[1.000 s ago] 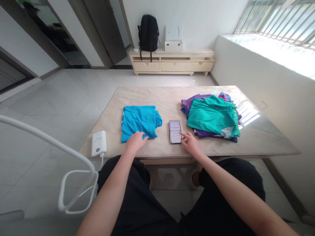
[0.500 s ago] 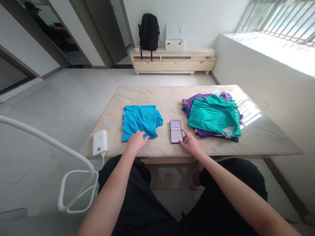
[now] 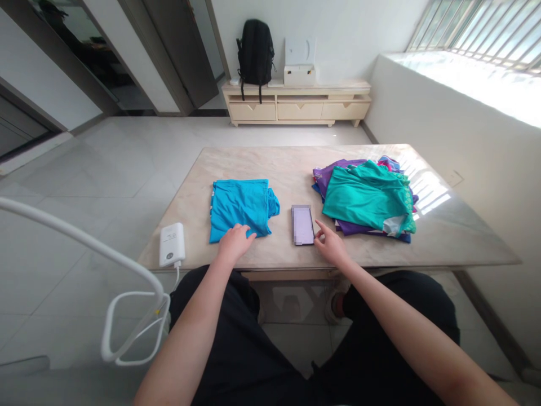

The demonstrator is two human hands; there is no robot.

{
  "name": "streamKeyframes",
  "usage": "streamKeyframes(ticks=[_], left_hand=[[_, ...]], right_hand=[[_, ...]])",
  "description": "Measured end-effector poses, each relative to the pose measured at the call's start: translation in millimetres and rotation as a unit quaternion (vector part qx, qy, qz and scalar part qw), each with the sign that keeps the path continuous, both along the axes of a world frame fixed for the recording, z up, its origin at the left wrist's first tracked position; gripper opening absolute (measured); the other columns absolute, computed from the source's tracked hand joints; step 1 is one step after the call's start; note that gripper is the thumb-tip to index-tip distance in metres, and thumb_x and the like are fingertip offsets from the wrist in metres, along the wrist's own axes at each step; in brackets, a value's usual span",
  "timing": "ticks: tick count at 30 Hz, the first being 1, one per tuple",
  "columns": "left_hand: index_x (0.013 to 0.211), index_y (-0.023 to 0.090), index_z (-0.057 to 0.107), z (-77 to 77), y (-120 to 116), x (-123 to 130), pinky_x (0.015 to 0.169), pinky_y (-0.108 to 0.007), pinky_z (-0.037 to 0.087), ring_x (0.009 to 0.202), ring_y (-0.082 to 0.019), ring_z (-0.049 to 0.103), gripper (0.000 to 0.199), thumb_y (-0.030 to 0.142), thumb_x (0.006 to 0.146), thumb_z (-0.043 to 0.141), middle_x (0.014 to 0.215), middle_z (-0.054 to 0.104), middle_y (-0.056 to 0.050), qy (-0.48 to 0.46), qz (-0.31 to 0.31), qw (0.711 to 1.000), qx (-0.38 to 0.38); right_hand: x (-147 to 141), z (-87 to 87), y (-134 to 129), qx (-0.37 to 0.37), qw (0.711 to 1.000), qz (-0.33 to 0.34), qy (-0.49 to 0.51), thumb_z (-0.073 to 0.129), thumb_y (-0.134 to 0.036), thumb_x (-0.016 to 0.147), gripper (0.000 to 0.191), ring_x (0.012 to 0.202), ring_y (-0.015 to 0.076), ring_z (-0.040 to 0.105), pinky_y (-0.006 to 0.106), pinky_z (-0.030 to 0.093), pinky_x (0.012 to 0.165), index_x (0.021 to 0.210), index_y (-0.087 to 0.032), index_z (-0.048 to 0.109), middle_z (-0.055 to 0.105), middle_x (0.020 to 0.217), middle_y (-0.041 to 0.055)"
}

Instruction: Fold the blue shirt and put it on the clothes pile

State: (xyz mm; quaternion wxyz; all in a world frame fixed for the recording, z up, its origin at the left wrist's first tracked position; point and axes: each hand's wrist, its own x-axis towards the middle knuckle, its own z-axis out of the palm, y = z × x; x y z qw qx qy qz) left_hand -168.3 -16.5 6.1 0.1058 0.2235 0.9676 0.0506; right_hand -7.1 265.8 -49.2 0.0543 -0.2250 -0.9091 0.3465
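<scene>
Presently, two bare forearms extend from the bottom of the frame over black trousers. A curved white tube crosses the lower left. The left hand rests at the near edge of the folded blue garment, left of centre, its thumb and fingers moderately spread. The right hand is at the right side of the phone, index finger extended, remaining fingers partly curled; contact with the phone cannot be confirmed. The phone lies flat on the bench, centre of the frame, screen lit. A white power bank, cable attached, lies at centre left. Right of centre, a green garment tops a pile including a purple garment. Farther off, at upper centre, a low cabinet bears a black backpack and a white box. Window bars occupy the upper right.
</scene>
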Motion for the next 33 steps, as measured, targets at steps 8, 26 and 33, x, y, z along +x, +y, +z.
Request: streamKeyframes(ticks=[8,26,33], left_hand=[[0.126,0.017,0.068,-0.5,-0.3,-0.9,0.092,-0.035,0.052,0.114,-0.031,0.065,0.04,0.042,0.099,0.056,0.127,0.066,-0.013,-0.002,-0.001,1.0,-0.001],[0.127,0.017,0.067,-3.5,-1.3,-2.5,0.096,-0.034,0.051,0.115,-0.03,0.065,0.041,0.044,0.099,0.056,0.127,0.066,-0.015,0.007,-0.007,1.0,-0.003],[0.127,0.017,0.067,-4.9,-1.5,-2.6,0.096,-0.036,0.051,0.116,-0.031,0.065,0.041,0.043,0.099,0.056,0.127,0.066,-0.015,0.006,-0.008,1.0,-0.002]], right_hand=[[-0.1,-3.0,0.1,0.003,1.0,0.002,0.008,0.059,-0.021,0.085,0.068,0.081,0.0164,0.064,0.027,0.045,0.074,0.152,-0.024,0.047,0.072,0.107,0.0008],[-1.2,-6.7,1.7,0.004,1.0,0.011,0.013,0.061,-0.021,0.085,0.064,0.083,0.0172,0.065,0.028,0.047,0.076,0.149,-0.024,0.051,0.072,0.106,0.0022],[-1.1,-6.6,1.8,0.006,1.0,0.013,0.012,0.061,-0.022,0.086,0.063,0.084,0.0171,0.065,0.028,0.047,0.078,0.149,-0.024,0.05,0.072,0.108,0.0018]])
